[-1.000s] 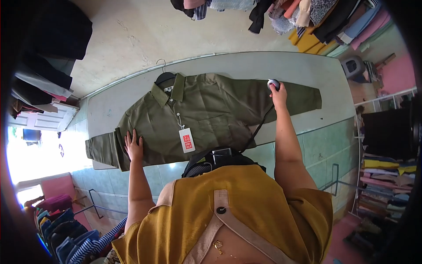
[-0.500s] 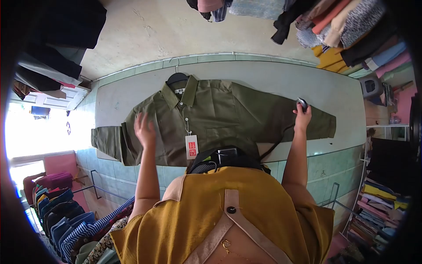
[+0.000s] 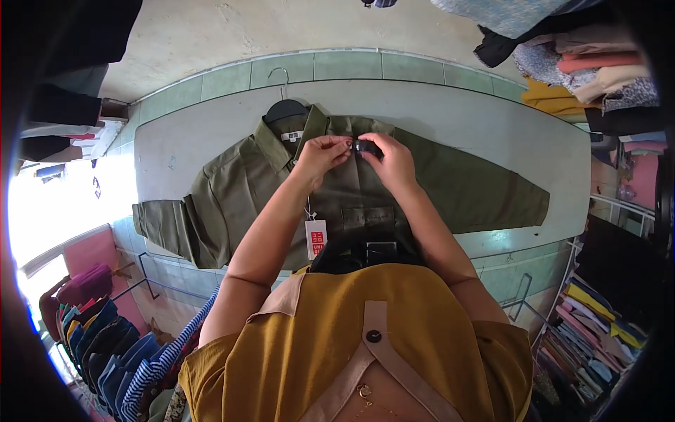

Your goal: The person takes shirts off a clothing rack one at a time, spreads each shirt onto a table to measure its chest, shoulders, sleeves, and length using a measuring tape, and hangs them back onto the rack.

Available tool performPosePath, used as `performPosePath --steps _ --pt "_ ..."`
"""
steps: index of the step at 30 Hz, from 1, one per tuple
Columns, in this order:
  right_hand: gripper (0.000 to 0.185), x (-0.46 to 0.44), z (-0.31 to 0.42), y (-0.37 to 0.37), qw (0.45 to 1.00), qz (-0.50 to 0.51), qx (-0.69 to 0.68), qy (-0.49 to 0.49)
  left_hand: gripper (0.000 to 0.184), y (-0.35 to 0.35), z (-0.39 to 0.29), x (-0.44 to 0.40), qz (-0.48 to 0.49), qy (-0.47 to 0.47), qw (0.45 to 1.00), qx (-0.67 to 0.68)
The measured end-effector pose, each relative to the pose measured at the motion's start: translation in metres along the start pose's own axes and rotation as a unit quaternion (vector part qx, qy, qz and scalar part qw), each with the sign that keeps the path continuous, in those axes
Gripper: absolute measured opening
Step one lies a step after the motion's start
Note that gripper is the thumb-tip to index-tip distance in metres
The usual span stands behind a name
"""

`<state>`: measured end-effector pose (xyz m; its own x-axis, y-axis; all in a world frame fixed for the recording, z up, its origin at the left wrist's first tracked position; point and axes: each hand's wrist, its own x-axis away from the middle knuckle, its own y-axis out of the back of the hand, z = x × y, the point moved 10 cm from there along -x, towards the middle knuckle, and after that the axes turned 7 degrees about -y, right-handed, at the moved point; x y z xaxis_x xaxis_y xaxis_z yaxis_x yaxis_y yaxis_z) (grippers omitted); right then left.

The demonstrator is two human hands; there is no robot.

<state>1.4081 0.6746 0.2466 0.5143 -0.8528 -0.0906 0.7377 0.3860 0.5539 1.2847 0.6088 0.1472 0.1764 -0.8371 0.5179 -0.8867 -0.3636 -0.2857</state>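
Note:
A dark green long-sleeved shirt [image 3: 232,179] lies spread out on the pale board, its collar toward the wall. A black hanger [image 3: 285,110] with a metal hook sits inside the collar. From the front hangs a white and red paper tag [image 3: 316,239]. My right hand [image 3: 394,162] is closed round a small black rounded object [image 3: 367,148] with a shiny surface, above the shirt's chest. Right beside it, my left hand [image 3: 320,160] has thumb and fingers pinched together; what they pinch is too small to make out. Both forearms cross over the shirt.
The pale board [image 3: 485,119] stands against green tiles [image 3: 344,65]. Hung clothes [image 3: 116,359] fill the lower left. Folded clothes [image 3: 605,70] lie at upper right, with stacked garments [image 3: 598,316] on shelves at right. A metal rail [image 3: 520,299] is below the board.
My hands have come together over the shirt's chest. The right hand brought the small black object inward from the sleeve; the left moved right from the other shoulder and closed into a pinch.

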Motion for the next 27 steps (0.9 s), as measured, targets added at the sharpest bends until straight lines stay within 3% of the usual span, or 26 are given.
performPosePath --steps 2,3,4,5,6,8,10,12,27 --pt "0.028 -0.005 -0.002 -0.008 0.999 0.012 0.039 -0.005 0.019 0.010 -0.001 -0.010 -0.016 -0.003 1.000 0.009" --pt "0.028 -0.008 -0.005 -0.008 0.999 0.014 0.041 -0.009 0.017 0.022 -0.015 -0.019 -0.026 -0.069 0.992 -0.099" --pt "0.027 -0.009 -0.007 -0.005 0.998 -0.007 0.066 -0.011 0.014 0.024 -0.034 -0.019 -0.034 -0.134 0.969 -0.206" --pt "0.027 -0.010 -0.010 -0.001 0.995 -0.028 0.091 -0.014 0.012 0.031 -0.059 -0.012 -0.110 -0.182 0.915 -0.342" --pt "0.027 -0.012 -0.016 0.001 0.995 -0.025 0.092 -0.017 0.012 0.034 -0.059 -0.016 -0.109 -0.179 0.917 -0.341" --pt "0.028 -0.014 -0.039 0.017 0.987 -0.052 0.136 -0.065 0.013 0.045 -0.085 -0.015 -0.189 -0.258 0.825 -0.466" --pt "0.028 -0.015 -0.053 0.028 0.983 -0.055 0.152 -0.086 0.012 0.046 -0.084 -0.017 -0.197 -0.265 0.812 -0.482" --pt "0.027 -0.016 -0.064 0.037 0.980 -0.068 0.153 -0.103 0.011 0.035 -0.092 -0.013 -0.193 -0.318 0.754 -0.541" --pt "0.026 -0.018 -0.092 0.040 0.987 -0.041 0.099 -0.116 0.013 0.043 -0.083 -0.013 -0.227 -0.318 0.770 -0.504"
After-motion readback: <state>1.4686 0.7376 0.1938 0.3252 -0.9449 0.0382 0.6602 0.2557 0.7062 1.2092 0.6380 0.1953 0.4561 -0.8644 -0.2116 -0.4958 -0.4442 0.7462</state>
